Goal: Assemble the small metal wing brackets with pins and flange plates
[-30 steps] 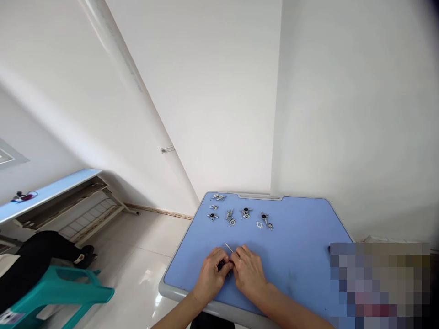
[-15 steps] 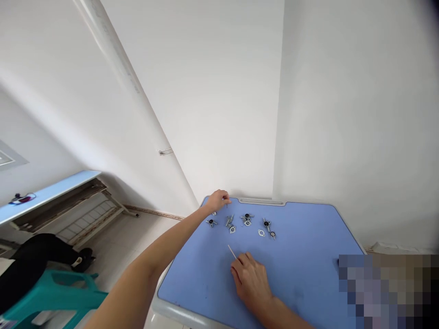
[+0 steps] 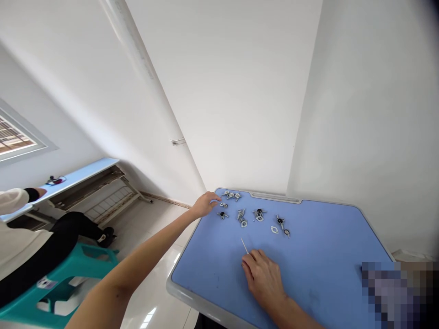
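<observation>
My left hand (image 3: pixel 206 204) is at the far left corner of the blue table (image 3: pixel 318 246), fingers apart and holding nothing that I can see. Close to its fingertips lie a small flat metal piece (image 3: pixel 223 205) and a group of small metal parts (image 3: pixel 232 195). My right hand (image 3: pixel 265 276) rests on the table, fingers closed around a thin pale stick (image 3: pixel 244 245) that points away from me. Beyond it are small metal fittings, some with black round centres, such as one fitting (image 3: pixel 280 221), and a flat two-holed plate (image 3: pixel 274 230).
To the left, a person in dark trousers (image 3: pixel 65 233) sits on a teal plastic stool (image 3: pixel 84 260). A long blue bench (image 3: pixel 85 171) bears a small dark object (image 3: pixel 55 181). White walls stand behind the table. A pixelated patch covers the lower right.
The view has swung left, so the table sits further right. My left hand has opened slightly and drawn back, uncovering metal parts in the corner. My right hand still holds the stick.
</observation>
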The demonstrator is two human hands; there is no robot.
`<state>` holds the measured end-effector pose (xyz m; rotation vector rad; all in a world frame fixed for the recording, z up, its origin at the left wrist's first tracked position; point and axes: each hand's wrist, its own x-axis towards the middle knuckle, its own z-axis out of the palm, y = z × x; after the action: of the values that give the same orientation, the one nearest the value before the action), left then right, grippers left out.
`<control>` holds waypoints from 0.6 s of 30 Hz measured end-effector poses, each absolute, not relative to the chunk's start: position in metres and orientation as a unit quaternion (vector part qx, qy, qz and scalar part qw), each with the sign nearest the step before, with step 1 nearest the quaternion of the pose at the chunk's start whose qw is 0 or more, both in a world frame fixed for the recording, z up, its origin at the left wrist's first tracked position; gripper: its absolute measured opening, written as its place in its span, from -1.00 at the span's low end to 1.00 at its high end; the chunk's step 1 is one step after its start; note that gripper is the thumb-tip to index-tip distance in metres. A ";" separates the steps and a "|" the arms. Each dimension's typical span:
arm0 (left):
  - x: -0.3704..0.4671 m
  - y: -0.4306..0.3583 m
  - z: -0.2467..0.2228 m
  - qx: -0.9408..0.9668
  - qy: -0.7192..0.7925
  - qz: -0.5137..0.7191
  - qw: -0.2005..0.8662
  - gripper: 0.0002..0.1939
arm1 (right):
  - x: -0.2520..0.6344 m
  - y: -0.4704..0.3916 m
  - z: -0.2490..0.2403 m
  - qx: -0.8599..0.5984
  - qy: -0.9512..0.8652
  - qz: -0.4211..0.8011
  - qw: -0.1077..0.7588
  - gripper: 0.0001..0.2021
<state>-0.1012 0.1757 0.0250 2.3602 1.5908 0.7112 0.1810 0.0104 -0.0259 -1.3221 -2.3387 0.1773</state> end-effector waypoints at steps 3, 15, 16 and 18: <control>-0.103 0.153 0.010 0.788 0.553 0.252 0.100 -0.81 | 0.186 0.012 -0.017 -0.487 -0.845 0.090 0.204 -0.81; -0.075 0.125 -0.008 0.769 0.579 0.246 0.115 -0.71 | 0.199 0.016 0.008 -0.502 -0.854 0.103 0.086 -0.75; -0.075 0.125 -0.007 0.768 0.581 0.245 0.115 -0.74 | 0.199 0.016 0.009 -0.500 -0.856 0.105 0.082 -0.75; -0.072 0.119 -0.005 0.769 0.581 0.241 0.115 -0.78 | 0.200 0.018 0.012 -0.493 -0.860 0.105 0.074 -0.76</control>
<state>-0.0725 0.1190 -0.0054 2.2541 1.7031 0.7053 0.2001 0.0176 0.0121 -1.4805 -2.5822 0.3158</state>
